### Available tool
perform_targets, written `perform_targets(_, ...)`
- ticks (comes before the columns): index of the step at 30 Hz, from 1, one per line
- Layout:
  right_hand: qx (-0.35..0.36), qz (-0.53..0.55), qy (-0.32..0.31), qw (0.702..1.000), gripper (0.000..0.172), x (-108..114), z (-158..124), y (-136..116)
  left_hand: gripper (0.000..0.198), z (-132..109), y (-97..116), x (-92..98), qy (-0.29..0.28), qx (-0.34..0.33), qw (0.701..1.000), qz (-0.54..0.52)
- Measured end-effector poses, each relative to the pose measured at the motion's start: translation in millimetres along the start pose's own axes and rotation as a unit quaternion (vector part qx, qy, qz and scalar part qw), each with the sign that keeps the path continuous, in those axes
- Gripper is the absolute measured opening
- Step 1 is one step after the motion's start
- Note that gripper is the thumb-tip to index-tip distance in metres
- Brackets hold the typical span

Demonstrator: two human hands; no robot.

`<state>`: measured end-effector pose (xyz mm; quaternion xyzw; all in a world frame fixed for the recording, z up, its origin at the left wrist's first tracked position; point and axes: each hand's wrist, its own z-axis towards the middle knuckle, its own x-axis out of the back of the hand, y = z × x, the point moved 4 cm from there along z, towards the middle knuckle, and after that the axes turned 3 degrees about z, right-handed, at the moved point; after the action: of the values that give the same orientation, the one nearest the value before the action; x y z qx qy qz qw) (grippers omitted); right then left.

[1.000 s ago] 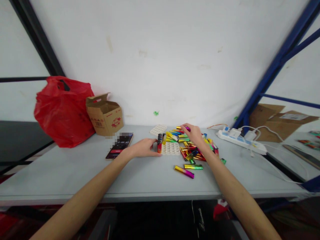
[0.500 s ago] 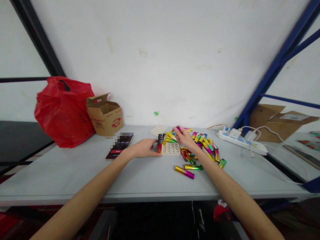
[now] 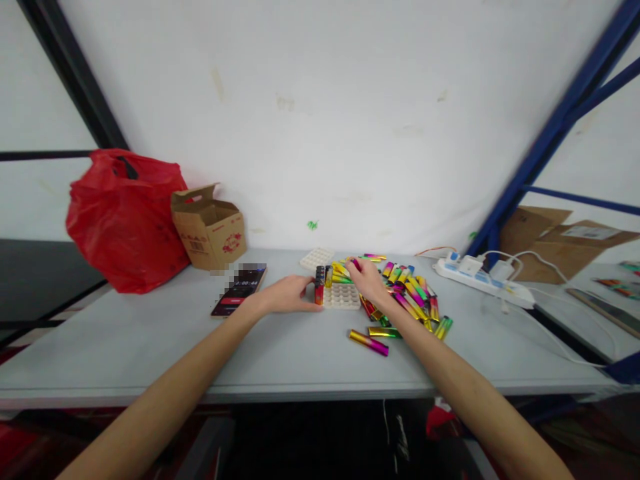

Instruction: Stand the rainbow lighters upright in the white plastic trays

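Note:
A cream tray with rows of holes (image 3: 343, 297) lies on the table. At its left end stands a row of upright lighters (image 3: 319, 287) with dark tops, red below, and a yellow one beside them. My left hand (image 3: 293, 295) curves round that end, thumb at the near corner and fingers behind, gripping the tray. Above the tray's right side, my right hand (image 3: 367, 279) is closed in a pinch on a lighter with a magenta end (image 3: 355, 264); the rest of it is hidden. Under and beside my right forearm spreads a pile of shiny gradient-coloured lighters (image 3: 415, 290).
Another holed tray (image 3: 317, 258) lies behind. A yellow-magenta lighter (image 3: 369, 342) rests near the front. To the left are a phone (image 3: 240, 289), an open cardboard box (image 3: 213, 233) and a red plastic bag (image 3: 127, 227). A power strip (image 3: 483, 283) with cables lies right.
My right hand has shifted slightly down and to the right with the lighter in its fingers. My left hand stays at the tray's left end.

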<state>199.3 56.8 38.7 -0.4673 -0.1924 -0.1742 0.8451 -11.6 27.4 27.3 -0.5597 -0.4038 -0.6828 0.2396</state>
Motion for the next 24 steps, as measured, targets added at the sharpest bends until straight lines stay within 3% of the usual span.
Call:
perform_targets(7,0.033,-0.032,-0.006,0.999,0.047,-2,-2,-3,0.063,0,1,0.2,0.001,0.0,1.0,0.001)
perform_targets(13,0.036,-0.046,-0.012,0.998,0.035,-3,-1,0,0.063,1,-2,-1.5,0.002,0.0,1.0,0.002)
perform_targets(20,0.049,-0.039,-0.022,0.998,0.034,-1,-4,-6,0.065,1,-3,-2.2,0.001,0.002,1.0,0.004)
perform_targets(24,0.097,-0.061,-0.055,0.992,0.029,1,-6,-15,0.064,2,-3,-2.2,0.001,0.006,1.0,0.007)
